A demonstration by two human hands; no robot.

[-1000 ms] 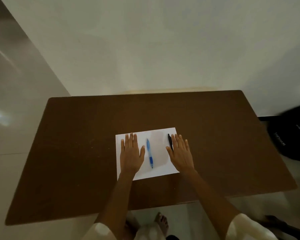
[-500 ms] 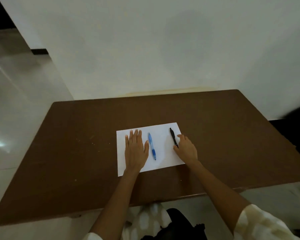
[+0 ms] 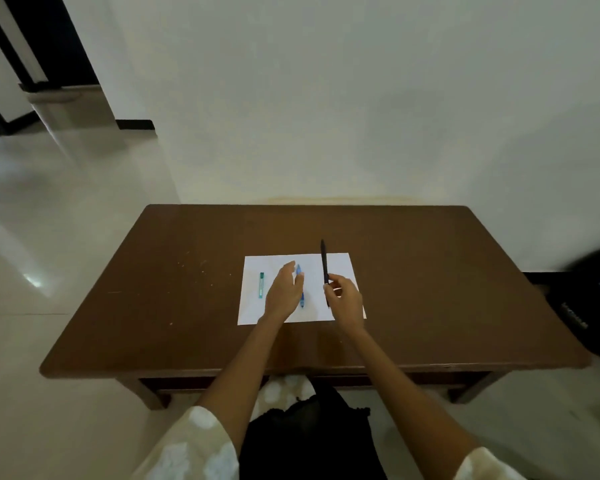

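Pickup step: right hand (image 3: pixel 345 301) pinched black pen (image 3: pixel 324 265), held upright over paper (image 3: pixel 340 268). Left hand (image 3: pixel 284 295) relaxed, empty, by blue pen (image 3: pixel 298 271) lying on paper. Next probably needed: shift into writing grip.

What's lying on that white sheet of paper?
On the paper: a small green stick and a blue pen, partly hidden by the left hand. The right hand grips a black pen.
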